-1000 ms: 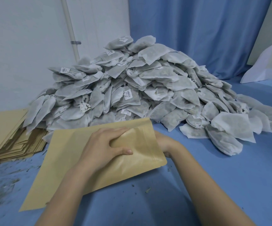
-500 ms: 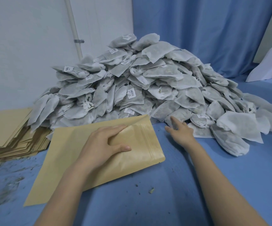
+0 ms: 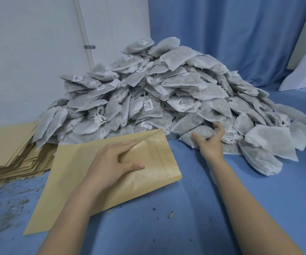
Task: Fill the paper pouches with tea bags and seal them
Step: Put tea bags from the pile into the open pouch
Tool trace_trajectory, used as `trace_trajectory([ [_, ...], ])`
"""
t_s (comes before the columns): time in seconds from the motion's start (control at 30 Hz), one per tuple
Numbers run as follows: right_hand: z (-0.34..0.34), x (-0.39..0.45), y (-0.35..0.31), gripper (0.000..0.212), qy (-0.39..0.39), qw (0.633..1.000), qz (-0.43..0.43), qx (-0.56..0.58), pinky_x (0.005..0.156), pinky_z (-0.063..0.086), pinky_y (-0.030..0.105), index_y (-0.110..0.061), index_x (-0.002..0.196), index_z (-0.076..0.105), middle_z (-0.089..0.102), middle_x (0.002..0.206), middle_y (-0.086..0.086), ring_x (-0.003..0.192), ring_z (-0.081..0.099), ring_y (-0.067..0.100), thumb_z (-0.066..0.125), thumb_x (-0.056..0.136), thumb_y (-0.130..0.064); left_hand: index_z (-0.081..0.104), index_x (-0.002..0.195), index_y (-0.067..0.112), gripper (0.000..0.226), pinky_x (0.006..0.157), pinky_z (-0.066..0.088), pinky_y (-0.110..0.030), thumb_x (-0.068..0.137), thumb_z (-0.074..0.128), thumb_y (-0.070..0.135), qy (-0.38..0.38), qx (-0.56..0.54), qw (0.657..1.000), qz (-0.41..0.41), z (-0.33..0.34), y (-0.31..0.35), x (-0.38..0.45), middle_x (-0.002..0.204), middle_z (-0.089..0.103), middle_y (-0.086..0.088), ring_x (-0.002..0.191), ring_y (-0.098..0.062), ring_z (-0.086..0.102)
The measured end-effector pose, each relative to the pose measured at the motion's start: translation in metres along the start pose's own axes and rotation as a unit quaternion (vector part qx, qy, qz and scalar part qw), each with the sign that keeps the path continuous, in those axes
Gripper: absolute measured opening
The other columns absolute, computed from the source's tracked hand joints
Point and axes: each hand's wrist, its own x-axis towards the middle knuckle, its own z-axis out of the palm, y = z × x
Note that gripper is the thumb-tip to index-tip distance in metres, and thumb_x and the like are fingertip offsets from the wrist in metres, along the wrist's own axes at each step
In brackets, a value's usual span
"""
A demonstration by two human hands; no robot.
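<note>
A brown paper pouch (image 3: 78, 173) lies flat on the blue table, its zip-strip mouth toward the tea bags. My left hand (image 3: 111, 162) grips the pouch near that mouth, thumb on top and fingertips tucked at the far edge. A big heap of white tea bags (image 3: 167, 92) with small labels rises behind it. My right hand (image 3: 211, 142) reaches the foot of the heap, with spread fingers and thumb touching a grey-white tea bag (image 3: 200, 133) lying there.
A stack of flat brown pouches (image 3: 9, 150) sits at the left edge, partly under the heap. Loose tea crumbs (image 3: 7, 210) litter the blue table at the front left. A white wall and pipe stand behind, a blue curtain at the back right, and a white folded sheet (image 3: 303, 72) at the far right.
My right hand came out from behind the pouch's mouth and moved right and forward to the foot of the tea bag heap. My left hand kept its hold on the pouch.
</note>
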Motion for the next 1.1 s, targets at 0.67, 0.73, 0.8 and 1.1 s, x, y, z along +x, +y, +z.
trace_trajectory([
  [0.67, -0.032, 0.001, -0.010, 0.036, -0.082, 0.983, 0.104, 0.125, 0.081, 0.056, 0.039, -0.013, 0.070, 0.048, 0.055, 0.075, 0.005, 0.079, 0.061, 0.022, 0.084, 0.065, -0.014, 0.049, 0.097, 0.068, 0.057, 0.077, 0.023, 0.009, 0.062, 0.082, 0.038, 0.003, -0.017, 1.000, -0.003, -0.004, 0.001, -0.001, 0.091, 0.044, 0.061, 0.096, 0.033, 0.038],
  [0.73, -0.025, -0.002, -0.012, 0.049, -0.091, 0.989, 0.117, 0.022, 0.085, 0.054, 0.040, -0.008, 0.084, 0.052, 0.058, 0.090, 0.009, 0.089, 0.062, 0.024, 0.086, 0.060, -0.034, 0.049, 0.099, 0.066, 0.057, 0.078, 0.023, 0.009, 0.062, 0.083, 0.037, 0.001, -0.013, 1.000, -0.003, -0.004, 0.000, -0.001, 0.090, 0.042, 0.062, 0.096, 0.034, 0.037],
  [0.8, -0.018, -0.004, -0.014, 0.073, -0.105, 0.985, 0.105, -0.092, 0.081, 0.052, 0.035, 0.001, 0.103, 0.053, 0.062, 0.101, 0.010, 0.096, 0.061, 0.024, 0.084, 0.057, -0.047, 0.050, 0.100, 0.065, 0.058, 0.078, 0.022, 0.009, 0.062, 0.083, 0.037, -0.001, -0.010, 1.000, -0.004, -0.003, 0.000, -0.001, 0.089, 0.041, 0.062, 0.096, 0.035, 0.036],
  [1.1, -0.034, -0.016, -0.039, 0.054, -0.243, 0.955, 0.044, 0.167, 0.066, 0.056, 0.027, -0.007, 0.104, 0.065, 0.071, 0.101, 0.011, 0.084, 0.069, 0.020, 0.084, 0.057, -0.024, 0.051, 0.099, 0.067, 0.056, 0.079, 0.024, 0.008, 0.061, 0.082, 0.041, 0.001, -0.012, 1.000, -0.020, -0.005, -0.003, -0.001, 0.093, 0.045, 0.059, 0.099, 0.031, 0.039],
])
